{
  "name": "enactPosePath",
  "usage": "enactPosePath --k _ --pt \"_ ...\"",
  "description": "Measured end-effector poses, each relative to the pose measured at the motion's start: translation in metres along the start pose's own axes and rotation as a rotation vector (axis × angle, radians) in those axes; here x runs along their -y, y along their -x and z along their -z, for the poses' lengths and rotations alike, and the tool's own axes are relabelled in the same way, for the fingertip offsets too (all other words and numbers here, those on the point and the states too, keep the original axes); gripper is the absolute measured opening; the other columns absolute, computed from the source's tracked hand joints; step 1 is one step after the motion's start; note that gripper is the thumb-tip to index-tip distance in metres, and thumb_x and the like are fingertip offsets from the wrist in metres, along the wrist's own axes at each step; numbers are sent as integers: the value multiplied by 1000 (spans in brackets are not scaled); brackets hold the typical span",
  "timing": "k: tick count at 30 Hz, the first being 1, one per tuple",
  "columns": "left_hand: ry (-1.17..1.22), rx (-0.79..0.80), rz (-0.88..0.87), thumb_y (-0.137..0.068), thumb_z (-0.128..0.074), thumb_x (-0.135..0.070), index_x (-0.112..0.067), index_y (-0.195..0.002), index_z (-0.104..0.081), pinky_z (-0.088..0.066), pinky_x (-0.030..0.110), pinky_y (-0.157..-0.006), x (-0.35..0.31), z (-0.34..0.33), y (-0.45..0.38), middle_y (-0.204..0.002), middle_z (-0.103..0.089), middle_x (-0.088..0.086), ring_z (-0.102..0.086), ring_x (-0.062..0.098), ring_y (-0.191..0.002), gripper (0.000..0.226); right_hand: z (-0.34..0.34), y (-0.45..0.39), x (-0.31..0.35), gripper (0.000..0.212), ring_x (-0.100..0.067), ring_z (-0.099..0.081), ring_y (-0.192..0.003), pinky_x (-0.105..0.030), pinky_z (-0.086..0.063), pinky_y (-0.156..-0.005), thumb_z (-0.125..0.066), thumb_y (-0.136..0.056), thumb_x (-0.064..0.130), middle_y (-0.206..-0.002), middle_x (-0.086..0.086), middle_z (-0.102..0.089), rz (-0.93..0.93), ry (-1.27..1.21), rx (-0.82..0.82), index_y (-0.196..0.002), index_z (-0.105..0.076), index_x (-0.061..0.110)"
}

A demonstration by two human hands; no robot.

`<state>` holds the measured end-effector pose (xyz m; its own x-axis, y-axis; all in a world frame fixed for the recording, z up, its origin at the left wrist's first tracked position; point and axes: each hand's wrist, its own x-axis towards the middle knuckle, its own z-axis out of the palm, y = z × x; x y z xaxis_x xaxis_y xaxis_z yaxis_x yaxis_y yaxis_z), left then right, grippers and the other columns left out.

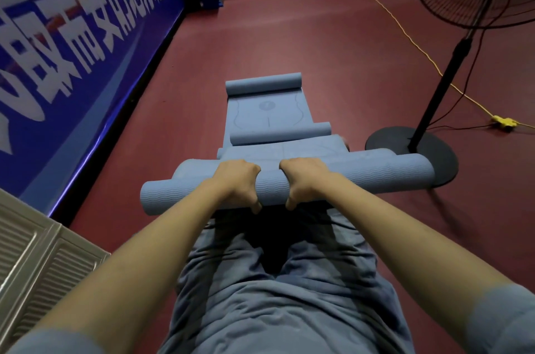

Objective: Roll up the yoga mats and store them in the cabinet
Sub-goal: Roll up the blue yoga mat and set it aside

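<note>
Both hands grip a rolled blue yoga mat held crosswise over the knees.

The left hand (pixel 238 183) and the right hand (pixel 304 181) sit side by side near the middle of the rolled mat (pixel 376 175), fingers curled over its far side and thumbs hooked under its near edge. The roll lies left to right, above the person's grey trousers (pixel 278 290). Just beyond it on the dark red floor (pixel 333 58), a second mat (pixel 267 116) lies partly unrolled, with a rolled end at its far edge and another roll at its near edge. A standing fan (pixel 451 64) rises at the right, its round base (pixel 405 148) touching the held roll's right end in view. A blue banner (pixel 72 35) runs along the left, with a ribbed grey cabinet (pixel 31 255) at the near left.
</note>
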<state>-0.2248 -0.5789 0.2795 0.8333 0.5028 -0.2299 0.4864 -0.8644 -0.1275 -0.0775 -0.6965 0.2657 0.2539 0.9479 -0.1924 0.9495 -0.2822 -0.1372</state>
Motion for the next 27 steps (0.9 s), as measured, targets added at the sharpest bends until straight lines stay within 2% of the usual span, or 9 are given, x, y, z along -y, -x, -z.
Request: enactPosePath --k 3,5,7,9,13,16,21,24,27 --pt "43 88 -1 -48 -88 -62 -26 -101 -63 -44 32 -66 4 6 -8 -96 -70 -2 -60 22 -81 69 -1 1 -1 80 -30 -64 -96 -37 -41 -70 -89 -56 49 -107 -2 -67 13 23 -48 -117 -46 19" --pt "93 150 7 -47 -90 -61 -27 -100 -63 -46 32 -66 7 11 -13 -95 -69 -5 -62 20 -83 69 -6 1 2 73 -30 -63 -94 -37 -37 -70 -87 -58 46 -104 -3 -65 12 71 -106 -110 -44 18" --pt "177 224 15 -44 -92 -57 -27 -98 -65 -53 32 -70 10 18 -18 -94 -68 -7 -64 16 -84 67 -13 4 7 62 -31 -59 -97 -38 -31 -75 -83 -64 36 -107 -4 -60 -24 124 -198 -107 -42 19" --pt "258 293 24 -40 -93 -53 -28 -95 -65 -58 34 -77 16 22 -24 -95 -68 -8 -66 14 -85 67 -24 3 14 55 -31 -56 -102 -40 -32 -83 -77 -70 24 -112 -5 -57 -69 170 -254 -113 -43 18" --pt "285 304 27 -35 -92 -54 -29 -95 -66 -60 37 -82 17 20 -30 -97 -70 -8 -67 14 -85 70 -26 -5 13 56 -31 -56 -105 -39 -35 -89 -78 -70 22 -113 -5 -57 -119 166 -256 -115 -44 17" --pt "224 172 40 -39 -87 -68 -30 -101 -66 -57 35 -77 12 13 -23 -95 -69 -9 -65 15 -85 76 -17 -8 10 64 -31 -56 -108 -39 -37 -92 -82 -67 23 -115 -6 -56 -124 178 -183 -117 -43 16" --pt "99 -124 35 -55 -80 -75 -27 -113 -61 -37 34 -70 6 -11 -5 -105 -70 -7 -62 20 -91 78 -6 -10 9 68 -30 -59 -105 -35 -32 -80 -85 -66 28 -113 -6 -57 -85 208 -94 -117 -41 17" --pt "83 -319 55 -58 -77 -73 -22 -110 -57 -37 37 -72 1 -27 3 -106 -69 -4 -65 25 -97 76 3 -14 10 68 -29 -61 -104 -34 -34 -78 -87 -63 30 -112 -6 -60 -80 217 -52 -111 -40 19" --pt "10 -456 27 -48 -83 -73 -16 -102 -57 -43 41 -78 -2 -44 7 -94 -65 2 -63 29 -87 82 10 -17 11 71 -28 -61 -105 -34 -35 -76 -91 -61 31 -112 -5 -62 -97 183 11 -105 -36 20"
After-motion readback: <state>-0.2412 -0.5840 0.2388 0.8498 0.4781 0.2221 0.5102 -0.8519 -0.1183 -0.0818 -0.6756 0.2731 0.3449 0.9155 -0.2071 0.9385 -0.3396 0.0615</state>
